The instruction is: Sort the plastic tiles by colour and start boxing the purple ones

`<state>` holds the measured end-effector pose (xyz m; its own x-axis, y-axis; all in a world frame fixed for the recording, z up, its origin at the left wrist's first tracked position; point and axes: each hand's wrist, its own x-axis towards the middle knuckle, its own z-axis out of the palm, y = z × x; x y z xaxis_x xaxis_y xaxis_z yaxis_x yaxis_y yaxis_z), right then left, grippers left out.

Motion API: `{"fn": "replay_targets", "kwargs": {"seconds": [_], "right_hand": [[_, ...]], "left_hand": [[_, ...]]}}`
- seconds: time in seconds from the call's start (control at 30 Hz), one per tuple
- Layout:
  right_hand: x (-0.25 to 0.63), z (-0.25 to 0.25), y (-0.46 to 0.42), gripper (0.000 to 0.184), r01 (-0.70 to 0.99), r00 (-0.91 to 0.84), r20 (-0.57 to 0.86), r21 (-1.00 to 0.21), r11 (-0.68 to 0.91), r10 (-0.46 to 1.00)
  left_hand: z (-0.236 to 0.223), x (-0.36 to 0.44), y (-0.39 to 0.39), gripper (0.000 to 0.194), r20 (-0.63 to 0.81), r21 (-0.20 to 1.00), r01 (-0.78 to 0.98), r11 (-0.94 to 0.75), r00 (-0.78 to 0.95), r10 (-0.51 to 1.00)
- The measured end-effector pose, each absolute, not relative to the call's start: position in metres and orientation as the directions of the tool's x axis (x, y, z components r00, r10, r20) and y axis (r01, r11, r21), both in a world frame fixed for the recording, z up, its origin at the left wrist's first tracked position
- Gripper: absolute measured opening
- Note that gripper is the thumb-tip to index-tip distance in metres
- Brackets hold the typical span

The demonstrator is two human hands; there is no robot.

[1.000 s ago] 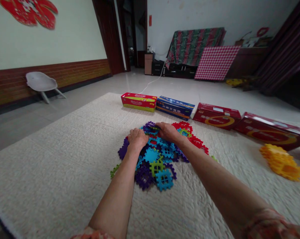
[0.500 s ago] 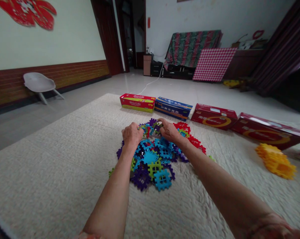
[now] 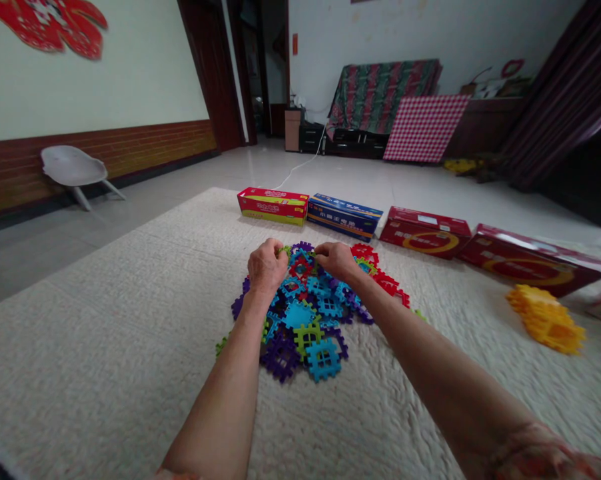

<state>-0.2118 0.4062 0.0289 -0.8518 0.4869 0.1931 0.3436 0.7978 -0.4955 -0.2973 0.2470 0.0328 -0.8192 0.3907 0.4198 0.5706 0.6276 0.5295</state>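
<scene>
A loose heap of notched square plastic building tiles (image 3: 299,314) in blue, purple, green and red lies on the pale quilted mat (image 3: 155,320). My left hand (image 3: 268,267) is at the heap's far left side, its fingers closed on a green tile (image 3: 284,251). Opposite it, my right hand (image 3: 334,259) pinches at the far side of the heap, a bit of green showing by its fingertips; part of what it holds is hidden. A red tile (image 3: 301,268) lies between the two hands. Red tiles (image 3: 383,283) spread along the heap's right side.
Behind the heap stand a red-and-yellow box (image 3: 273,206), a blue box (image 3: 344,217) and two dark red boxes (image 3: 425,232) in a row. A stack of yellow tiles (image 3: 545,318) lies at the right. A small white chair (image 3: 74,167) stands on the tiled floor at far left.
Both hands first worked in the heap's far part, then lifted and parted tiles there; the left hand moved slightly left. A red tile now shows between them. The view shifted slightly.
</scene>
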Motion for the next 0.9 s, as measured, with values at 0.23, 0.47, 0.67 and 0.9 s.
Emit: {"fn": "replay_targets", "kwargs": {"seconds": [0.23,0.47,0.67,0.9], "right_hand": [[-0.212,0.036,0.404,0.031,0.301,-0.867,0.202,-0.515,0.802,0.455],[-0.205,0.026,0.399,0.033,0.238,-0.869,0.243,-0.559,0.794,0.431],[-0.202,0.024,0.394,0.028,0.232,-0.881,0.229,-0.555,0.799,0.415],[-0.205,0.017,0.385,0.036,0.326,-0.834,0.251,-0.495,0.806,0.491]], "left_hand": [[0.036,-0.292,0.249,0.013,0.388,0.600,0.557,0.574,-0.830,0.400],[0.030,-0.287,0.255,0.012,0.386,0.609,0.580,0.541,-0.813,0.437],[0.028,-0.286,0.257,0.013,0.376,0.597,0.583,0.551,-0.810,0.451],[0.028,-0.287,0.257,0.013,0.372,0.548,0.601,0.582,-0.798,0.474]]}}
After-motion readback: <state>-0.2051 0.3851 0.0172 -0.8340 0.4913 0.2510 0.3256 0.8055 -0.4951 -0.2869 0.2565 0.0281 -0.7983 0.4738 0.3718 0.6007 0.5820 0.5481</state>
